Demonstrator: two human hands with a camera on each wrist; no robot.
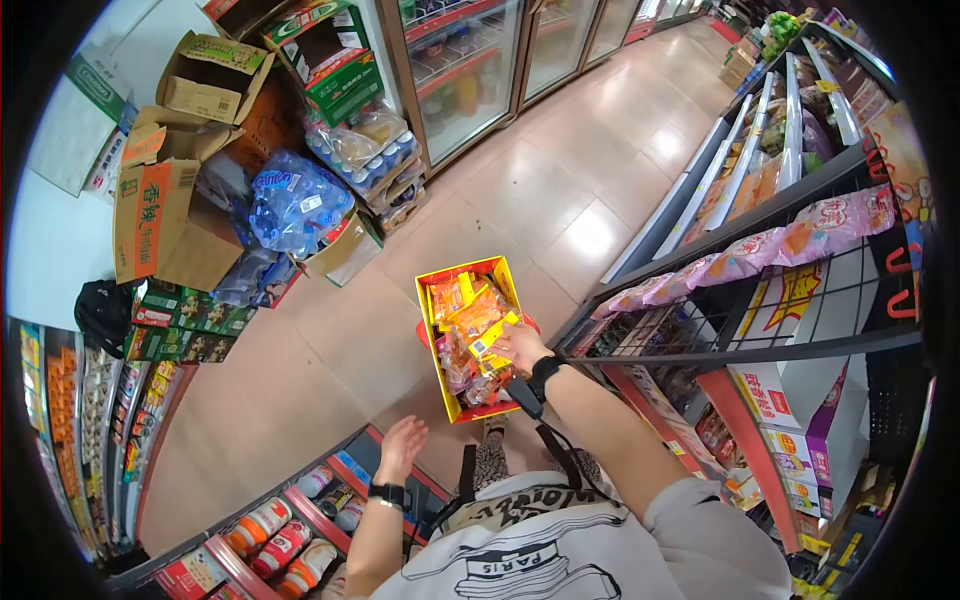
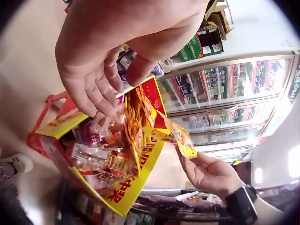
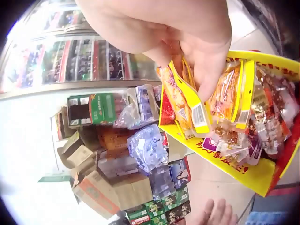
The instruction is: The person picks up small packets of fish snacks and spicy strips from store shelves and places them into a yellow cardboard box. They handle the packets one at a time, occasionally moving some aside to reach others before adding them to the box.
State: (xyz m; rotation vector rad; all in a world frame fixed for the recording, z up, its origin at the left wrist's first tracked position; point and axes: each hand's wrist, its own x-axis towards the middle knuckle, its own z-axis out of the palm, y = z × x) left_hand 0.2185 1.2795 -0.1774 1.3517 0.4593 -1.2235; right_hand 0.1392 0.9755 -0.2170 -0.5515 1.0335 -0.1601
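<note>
A yellow-and-red display box [image 1: 428, 345] full of snack packets sits before me in the head view. My right hand [image 1: 522, 348] is at its right side and pinches an orange packet with a yellow edge [image 3: 199, 119] between thumb and fingers. In the left wrist view this packet [image 2: 180, 137] is tilted up at the box's rim. Similar orange packets [image 3: 227, 93] stand in the box beside clear-wrapped snacks [image 3: 272, 119]. My left hand [image 1: 402, 443] is held apart from the box on the near left, fingers loosely bent, nothing in it.
A red stool-like support [image 2: 33, 140] shows under the box. Shelves [image 1: 740, 190] with hanging pink packets [image 1: 770, 245] line the right. Cartons [image 1: 165, 215] and wrapped bottles [image 1: 300, 205] are stacked at the left, by glass-door coolers [image 1: 470, 90]. A shelf of jars [image 1: 285, 545] is near my left arm.
</note>
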